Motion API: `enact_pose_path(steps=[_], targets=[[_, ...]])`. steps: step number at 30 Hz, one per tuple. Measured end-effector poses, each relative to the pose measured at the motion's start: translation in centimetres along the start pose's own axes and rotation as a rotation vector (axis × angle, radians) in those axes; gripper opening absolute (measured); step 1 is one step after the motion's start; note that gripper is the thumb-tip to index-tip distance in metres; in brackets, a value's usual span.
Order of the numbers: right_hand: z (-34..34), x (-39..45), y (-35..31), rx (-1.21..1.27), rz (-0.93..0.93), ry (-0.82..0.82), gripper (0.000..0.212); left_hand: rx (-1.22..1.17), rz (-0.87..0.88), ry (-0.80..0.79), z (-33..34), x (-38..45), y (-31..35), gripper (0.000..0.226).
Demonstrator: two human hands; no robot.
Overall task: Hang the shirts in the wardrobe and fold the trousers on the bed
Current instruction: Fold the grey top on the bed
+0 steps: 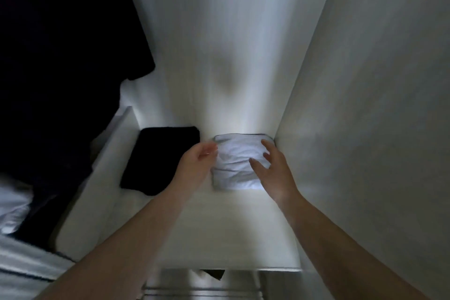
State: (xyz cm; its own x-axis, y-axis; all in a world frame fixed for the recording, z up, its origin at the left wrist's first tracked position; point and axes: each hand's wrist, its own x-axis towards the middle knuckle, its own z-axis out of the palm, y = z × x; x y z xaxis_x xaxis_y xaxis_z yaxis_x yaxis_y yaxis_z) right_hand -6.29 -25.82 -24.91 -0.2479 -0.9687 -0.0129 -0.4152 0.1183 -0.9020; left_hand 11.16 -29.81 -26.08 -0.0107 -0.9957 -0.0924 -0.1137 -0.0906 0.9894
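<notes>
Folded white garment (237, 162) on wardrobe shelf (219, 221), far right corner, against side wall (365, 105). Folded black garment (162, 159) just left of it, apart. Left hand (198, 161) at white bundle's left edge, fingers loosely curled, blurred — cannot tell if pinching cloth. Right hand (270, 162) over its right side, fingers spread, gripping nothing. Risks: sideways nudge rumples fold or shoves bundle into black one; dragging hand back pulls top layer loose. Dark hanging clothes (60, 56) far left.

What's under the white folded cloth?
The white cloth lies on a white shelf, beside a black folded cloth. Both hands, left and right, are at it. Anything beneath the cloth is covered.
</notes>
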Motion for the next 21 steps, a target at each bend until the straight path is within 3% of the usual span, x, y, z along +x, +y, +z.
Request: enact_pose_path(steps=[4,11,17,21], targets=[[0.2,-2.0,-3.1,0.163,-0.071,-0.037,0.047,-0.072,0.017,0.139,-2.6,-4.2,3.3,0.019],[-0.6,-8.5,-5.7,0.269,-0.223,-0.262,0.042,-0.13,0.048,0.428,-5.5,-16.0,5.1,0.015],[-0.7,-16.9,-7.8,0.296,-0.353,-0.59,0.04,-0.179,0.1,0.682,-6.3,-29.4,5.6,0.008],[0.6,-24.1,-9.4,0.266,-0.43,-0.791,0.038,-0.211,0.098,0.865,-7.1,-38.6,5.3,0.014]])
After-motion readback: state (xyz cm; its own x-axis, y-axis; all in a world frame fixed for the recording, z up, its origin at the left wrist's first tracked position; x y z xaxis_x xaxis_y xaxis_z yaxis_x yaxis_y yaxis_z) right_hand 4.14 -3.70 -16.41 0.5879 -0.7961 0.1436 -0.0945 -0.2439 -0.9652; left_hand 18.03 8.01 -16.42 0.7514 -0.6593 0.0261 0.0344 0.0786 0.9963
